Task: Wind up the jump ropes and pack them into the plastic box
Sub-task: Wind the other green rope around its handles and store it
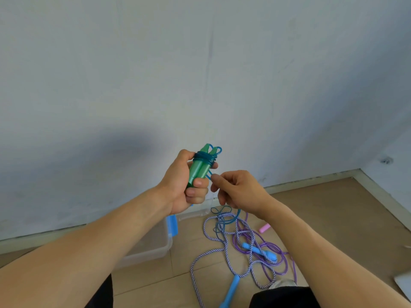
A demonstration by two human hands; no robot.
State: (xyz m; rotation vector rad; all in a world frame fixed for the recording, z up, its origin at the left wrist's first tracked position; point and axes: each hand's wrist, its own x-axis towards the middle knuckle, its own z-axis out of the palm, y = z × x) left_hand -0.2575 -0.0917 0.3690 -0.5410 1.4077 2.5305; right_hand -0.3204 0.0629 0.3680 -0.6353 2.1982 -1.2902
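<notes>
My left hand (184, 183) grips the two green handles (199, 167) of a jump rope, held upright side by side. Several turns of its blue cord (204, 157) are wound round their upper part. My right hand (235, 190) pinches the blue cord just right of the handles; the loose rest of the cord (224, 211) hangs down to the floor. The clear plastic box (155, 243) with a blue latch (173, 225) stands on the floor under my left forearm, partly hidden.
On the wooden floor lie a blue-and-white striped rope (209, 254) with light blue handles (231, 290) and a purple rope (280, 258) with a pink handle (264, 228), tangled together. A white wall (200, 74) rises close ahead. A white object (403, 283) sits at the right edge.
</notes>
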